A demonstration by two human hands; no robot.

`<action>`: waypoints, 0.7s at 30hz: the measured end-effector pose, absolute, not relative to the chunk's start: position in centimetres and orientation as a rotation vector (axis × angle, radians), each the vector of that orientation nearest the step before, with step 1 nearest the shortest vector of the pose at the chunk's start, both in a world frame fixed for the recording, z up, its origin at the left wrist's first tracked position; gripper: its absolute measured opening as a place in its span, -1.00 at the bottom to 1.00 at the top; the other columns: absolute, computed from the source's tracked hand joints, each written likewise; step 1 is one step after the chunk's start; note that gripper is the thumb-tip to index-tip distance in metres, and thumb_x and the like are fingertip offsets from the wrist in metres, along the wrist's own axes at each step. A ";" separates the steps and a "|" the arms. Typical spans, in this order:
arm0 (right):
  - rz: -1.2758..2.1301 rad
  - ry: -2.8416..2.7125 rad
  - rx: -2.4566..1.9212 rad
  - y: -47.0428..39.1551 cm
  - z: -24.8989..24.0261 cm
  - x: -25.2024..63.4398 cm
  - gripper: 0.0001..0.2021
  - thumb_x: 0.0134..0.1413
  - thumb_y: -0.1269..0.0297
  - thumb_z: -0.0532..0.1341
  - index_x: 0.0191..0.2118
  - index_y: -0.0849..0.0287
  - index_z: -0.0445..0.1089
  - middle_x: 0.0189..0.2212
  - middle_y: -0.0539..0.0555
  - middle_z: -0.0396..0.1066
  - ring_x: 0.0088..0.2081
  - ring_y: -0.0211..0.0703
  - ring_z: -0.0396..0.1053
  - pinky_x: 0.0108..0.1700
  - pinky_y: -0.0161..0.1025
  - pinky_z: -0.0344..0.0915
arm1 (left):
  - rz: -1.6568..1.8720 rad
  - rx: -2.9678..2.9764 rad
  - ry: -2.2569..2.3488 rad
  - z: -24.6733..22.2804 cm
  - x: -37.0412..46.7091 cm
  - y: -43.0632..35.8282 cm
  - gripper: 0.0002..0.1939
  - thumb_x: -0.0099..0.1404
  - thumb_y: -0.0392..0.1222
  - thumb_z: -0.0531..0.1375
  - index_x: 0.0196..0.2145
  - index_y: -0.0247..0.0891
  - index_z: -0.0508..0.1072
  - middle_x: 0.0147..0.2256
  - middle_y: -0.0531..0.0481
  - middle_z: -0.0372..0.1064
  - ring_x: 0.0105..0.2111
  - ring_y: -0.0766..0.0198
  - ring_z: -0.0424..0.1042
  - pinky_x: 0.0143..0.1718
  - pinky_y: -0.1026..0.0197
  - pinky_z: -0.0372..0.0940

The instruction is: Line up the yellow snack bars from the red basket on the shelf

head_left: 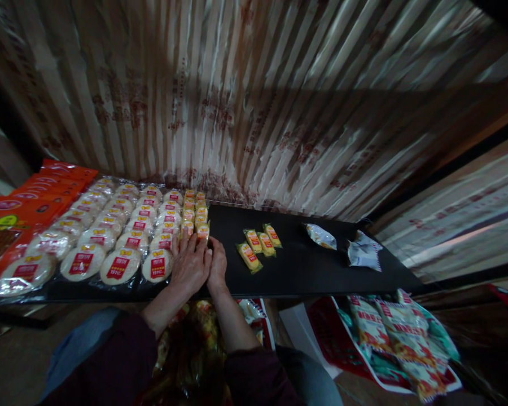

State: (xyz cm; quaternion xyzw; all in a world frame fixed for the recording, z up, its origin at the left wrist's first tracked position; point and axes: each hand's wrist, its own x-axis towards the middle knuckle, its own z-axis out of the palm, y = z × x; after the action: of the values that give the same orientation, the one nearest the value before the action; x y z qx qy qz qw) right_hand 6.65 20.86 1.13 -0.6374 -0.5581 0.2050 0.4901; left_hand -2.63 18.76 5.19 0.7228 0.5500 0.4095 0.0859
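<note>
My left hand [191,264] lies over the near end of the rows of small yellow wrapped snacks [189,206], its fingers stretched forward and slightly apart. Pressed up beside it, my right hand [217,265] has curled fingers at the right side of these rows. Whatever is between the two hands is hidden. To the left stand columns of round white rice crackers [121,267] in clear wrappers with red labels. Several loose yellow snacks [254,241] lie on the black table [288,276], right of my hands.
Orange snack bags [14,206] overlap at the far left. Two white packets [322,235] lie farther right on the table. Below the front edge, a basket [366,361] holds red-and-white snack bags [400,332]. Shiny packages [195,338] lie between my legs. A pleated printed sheet [237,101] hangs behind.
</note>
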 end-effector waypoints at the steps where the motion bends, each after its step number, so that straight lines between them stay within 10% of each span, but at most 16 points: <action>1: 0.491 -1.367 -1.567 20.9 1.1 6.7 -0.64 -0.01 0.43 0.07 -0.07 0.19 0.41 -0.16 0.15 0.45 -0.11 -0.08 0.36 0.00 -0.14 0.26 | 1.179 2.196 1.683 5.3 -2.6 18.7 -0.66 0.27 -0.17 0.04 -0.05 -0.27 0.45 0.03 -0.22 0.36 0.24 -0.09 0.02 0.25 -0.23 -0.31; 21: 0.495 -1.401 -1.554 21.6 2.0 7.1 -0.72 0.04 0.34 0.11 -0.12 0.21 0.41 -0.18 0.15 0.44 -0.14 -0.09 0.37 -0.02 -0.17 0.28 | 0.937 2.354 1.877 6.0 -2.7 18.6 -0.62 0.31 -0.21 -0.01 -0.01 -0.38 0.43 0.06 -0.22 0.34 0.23 -0.09 0.05 0.25 -0.20 -0.17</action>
State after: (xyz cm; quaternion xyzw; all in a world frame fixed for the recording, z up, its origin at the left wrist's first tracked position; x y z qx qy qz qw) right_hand 7.10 21.59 1.98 -0.6359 -0.5732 0.2024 0.4756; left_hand -2.71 18.61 5.98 0.7466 0.5953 0.2971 -0.0059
